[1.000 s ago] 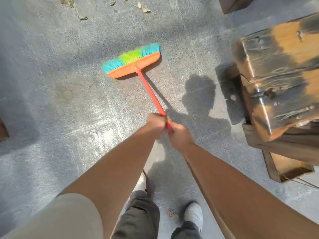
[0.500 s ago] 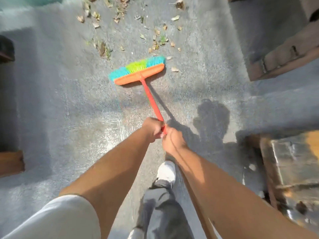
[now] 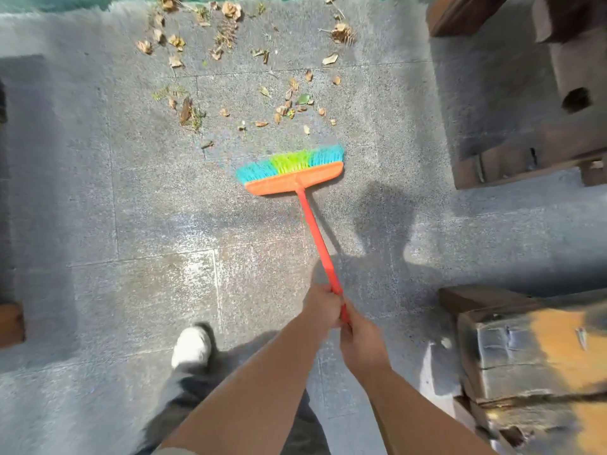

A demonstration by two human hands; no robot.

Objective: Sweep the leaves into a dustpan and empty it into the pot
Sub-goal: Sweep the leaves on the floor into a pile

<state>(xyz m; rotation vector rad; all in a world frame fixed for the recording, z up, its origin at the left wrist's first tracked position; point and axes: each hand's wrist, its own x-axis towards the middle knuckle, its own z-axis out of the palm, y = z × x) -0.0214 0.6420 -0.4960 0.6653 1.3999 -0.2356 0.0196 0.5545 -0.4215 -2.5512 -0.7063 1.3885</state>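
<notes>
Fingers of both hands are wrapped tight round the red broom handle [image 3: 320, 244]: the left hand [image 3: 323, 305] is set higher on the shaft, the right hand [image 3: 361, 343] just below it, the two touching. Compared with half a second ago, far more of the paved floor [image 3: 147, 208] ahead is taken in, the scatter of leaves is seen in full rather than only its near edge, and the white shoe [image 3: 191, 346] is now planted to the left of the arms instead of between them. The broom head is placed somewhat further right than before.

A broad strip of grey stone paving lies open between dark wooden furniture [image 3: 532, 103] at the upper right and a shadowed edge at the left. A worn wooden block [image 3: 538, 349] with orange patches is close by the right forearm at the lower right. A green border runs along the top edge of the floor.

The orange broom head [image 3: 294, 182], with blue and green bristles [image 3: 290, 162], is held low over the floor, bristles turned toward the dry leaves [image 3: 289, 108]. The nearest leaves lie just beyond the bristles, not touching them; the rest are spread further up toward the green border.
</notes>
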